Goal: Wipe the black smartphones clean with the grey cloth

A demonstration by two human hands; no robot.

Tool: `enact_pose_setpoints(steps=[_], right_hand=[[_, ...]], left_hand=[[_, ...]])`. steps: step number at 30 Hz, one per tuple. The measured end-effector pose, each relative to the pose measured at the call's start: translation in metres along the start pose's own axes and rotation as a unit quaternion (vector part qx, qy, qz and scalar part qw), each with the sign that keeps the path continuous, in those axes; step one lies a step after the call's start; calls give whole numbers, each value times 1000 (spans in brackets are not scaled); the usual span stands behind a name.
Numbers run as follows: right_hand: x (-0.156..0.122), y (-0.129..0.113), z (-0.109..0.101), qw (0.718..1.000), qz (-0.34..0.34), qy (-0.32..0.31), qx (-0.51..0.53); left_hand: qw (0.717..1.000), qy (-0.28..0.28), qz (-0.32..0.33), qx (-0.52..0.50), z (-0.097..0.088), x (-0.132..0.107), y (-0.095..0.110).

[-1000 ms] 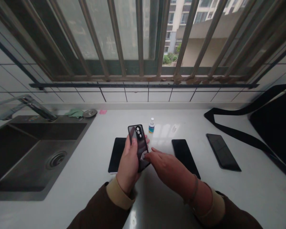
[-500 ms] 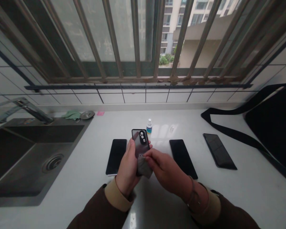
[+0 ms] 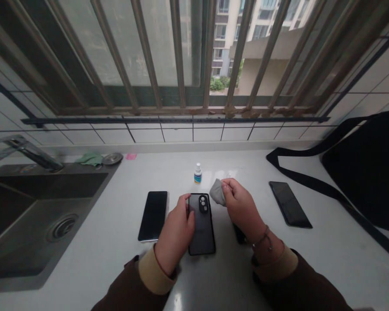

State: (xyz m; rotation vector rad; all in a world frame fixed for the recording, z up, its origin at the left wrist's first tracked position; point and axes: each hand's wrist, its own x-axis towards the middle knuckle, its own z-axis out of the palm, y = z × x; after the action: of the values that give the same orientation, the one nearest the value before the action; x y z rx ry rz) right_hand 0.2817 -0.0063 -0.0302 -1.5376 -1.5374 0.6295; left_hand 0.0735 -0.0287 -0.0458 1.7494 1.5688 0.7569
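Note:
Face down on the white counter lies a phone (image 3: 202,235) in a dark-edged, see-through case, its camera lenses towards the window. My left hand (image 3: 176,226) grips its left edge, thumb over the back and a finger at the top corner. Pinched in my right hand (image 3: 241,203) is a small grey cloth (image 3: 217,192), raised to the right of the phone's upper end. A second phone (image 3: 153,216), screen up, rests left of my left hand. Another dark phone (image 3: 239,234) is mostly hidden beneath my right hand. Beyond the cased phone stands a small white spray bottle (image 3: 197,174) with a blue label.
A further dark phone (image 3: 290,204) lies on the right of the counter (image 3: 116,259), near a black bag (image 3: 366,172) and its strap. At the left is a sink (image 3: 42,246) with a tap (image 3: 35,153). A green cloth (image 3: 90,159) and metal drain lid (image 3: 112,159) sit behind it.
The cased phone has come down from a tilted hold onto the counter, nearer me. My right hand has lifted the grey cloth off it and moved right and away from me.

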Motion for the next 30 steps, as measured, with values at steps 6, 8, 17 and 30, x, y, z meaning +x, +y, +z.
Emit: enact_pose_setpoints(steps=[6, 8, 17, 30], right_hand=[[11, 14, -11, 973, -2, 30, -228], [13, 19, -11, 958, 2, 14, -286], [19, 37, -10, 915, 33, 3, -402], [21, 48, -15, 923, 55, 5, -380]], left_hand=[[987, 59, 61, 135, -6, -3, -1], [980, 57, 73, 179, -7, -1, -2], [943, 51, 140, 297, 1, -13, 27], [950, -142, 257, 107, 67, -11, 56]])
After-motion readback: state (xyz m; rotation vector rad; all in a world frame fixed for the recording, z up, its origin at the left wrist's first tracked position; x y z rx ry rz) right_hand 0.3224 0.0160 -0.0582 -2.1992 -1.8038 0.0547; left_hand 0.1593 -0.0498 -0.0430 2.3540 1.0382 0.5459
